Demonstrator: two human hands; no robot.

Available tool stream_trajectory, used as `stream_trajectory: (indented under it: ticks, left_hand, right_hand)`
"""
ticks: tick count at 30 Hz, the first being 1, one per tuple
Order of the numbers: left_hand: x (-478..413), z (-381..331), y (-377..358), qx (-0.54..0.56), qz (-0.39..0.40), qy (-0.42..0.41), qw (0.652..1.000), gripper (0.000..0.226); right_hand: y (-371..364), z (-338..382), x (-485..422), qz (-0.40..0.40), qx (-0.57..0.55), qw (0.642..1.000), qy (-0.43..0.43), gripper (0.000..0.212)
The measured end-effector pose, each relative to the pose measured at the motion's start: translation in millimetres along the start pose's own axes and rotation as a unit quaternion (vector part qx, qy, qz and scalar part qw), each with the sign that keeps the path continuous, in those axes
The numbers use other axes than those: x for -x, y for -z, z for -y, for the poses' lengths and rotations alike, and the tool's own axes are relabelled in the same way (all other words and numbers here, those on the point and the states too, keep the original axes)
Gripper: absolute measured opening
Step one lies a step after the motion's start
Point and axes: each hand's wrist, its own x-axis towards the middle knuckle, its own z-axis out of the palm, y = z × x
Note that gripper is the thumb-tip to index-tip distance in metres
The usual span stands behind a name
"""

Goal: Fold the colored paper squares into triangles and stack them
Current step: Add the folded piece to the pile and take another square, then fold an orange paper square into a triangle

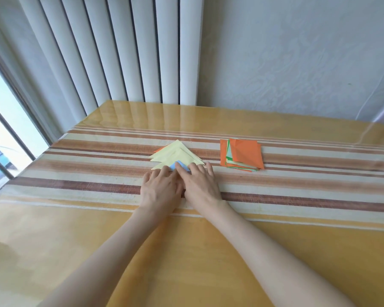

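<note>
Head view: we have both hands down flat on the bench (75, 240), side by side and touching, mid-frame. Left hand (160, 189) and right hand (201, 185) both have fingers straight, nothing gripped. They press on a blue paper (179, 166), of which we see only a small pointed bit between the fingertips. We can't tell how far its fold is done; the hands cover most of it. Blue paper sits at the near edge of the yellow triangles (177, 155), which lie overlapped in a loose pile, points away from us. An orange triangle (159, 149) pokes out from under that pile on its left side. Stack of squares (244, 155), unfolded, sits to the right, well apart from the pile and from the right hand. It has an orange sheet on top, with green and pale edges fanned out below. All the paper lies on the striped cloth (297, 196) running across the bench. Behind: white vertical blinds (120, 52), pale wall (297, 52) on the right, window (0, 118) far left.
</note>
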Motion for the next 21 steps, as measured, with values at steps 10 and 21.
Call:
stream_trajectory:
  ticks: [10,21]
  left_hand:
    - [6,1,-4,-0.005,-0.006,0.056,0.998,0.094]
    - [14,-4,-1,0.031,-0.094,-0.025,0.995,0.051]
  right_hand:
    - [-4,-3,0,0.001,-0.007,0.999,-0.033,0.054]
    - [-3,-45,20,-0.129,-0.112,0.984,0.058,0.059]
